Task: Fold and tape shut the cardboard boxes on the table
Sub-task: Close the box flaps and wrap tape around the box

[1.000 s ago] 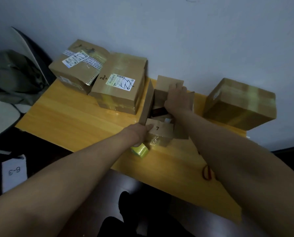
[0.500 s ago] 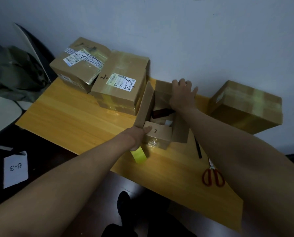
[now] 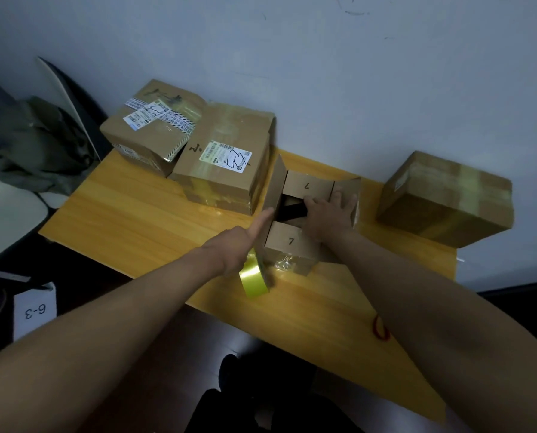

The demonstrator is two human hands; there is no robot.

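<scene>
Cardboard on the open box (image 3: 292, 245) looking light and stiff, bending only along flap creases. Left hand (image 3: 233, 248) gripping tape roll (image 3: 254, 281) beside the box, forefinger touching the left flap (image 3: 273, 190); right hand (image 3: 328, 214) lying flat, fingers straight, over the box. Best pressing flaps near their free edges.

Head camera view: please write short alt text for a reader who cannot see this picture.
A person folds the flaps of an open cardboard box on a yellow wooden table: the right hand lies flat on a flap, the left hand holds a roll of yellow tape and touches the left flap with one finger. Three taped boxes stand around it.
</scene>
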